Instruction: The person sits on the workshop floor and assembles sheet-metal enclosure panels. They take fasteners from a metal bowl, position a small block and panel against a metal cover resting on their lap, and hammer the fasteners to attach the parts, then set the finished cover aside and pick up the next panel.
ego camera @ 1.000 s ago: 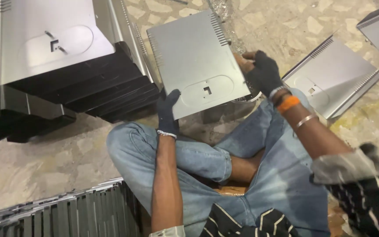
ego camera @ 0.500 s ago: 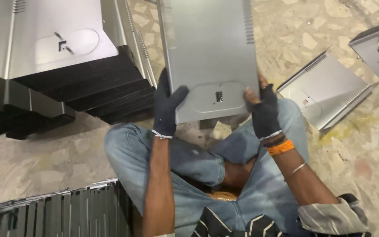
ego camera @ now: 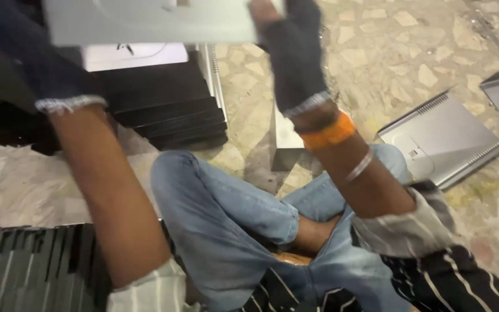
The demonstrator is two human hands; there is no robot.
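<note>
You hold one grey metal panel (ego camera: pixel 151 20) raised at the top edge of view, well above your crossed legs; your left hand (ego camera: pixel 36 69), in a dark glove, grips its left end, blurred; your right hand (ego camera: pixel 295 58), also gloved, clasps its right end. One stack of dark panels (ego camera: pixel 163 104) sits beneath it; two more grey panels (ego camera: pixel 440 138) lie on the stone floor (ego camera: pixel 376 52) to your right; one row of upright panels (ego camera: pixel 24 266) stands by your left elbow.
</note>
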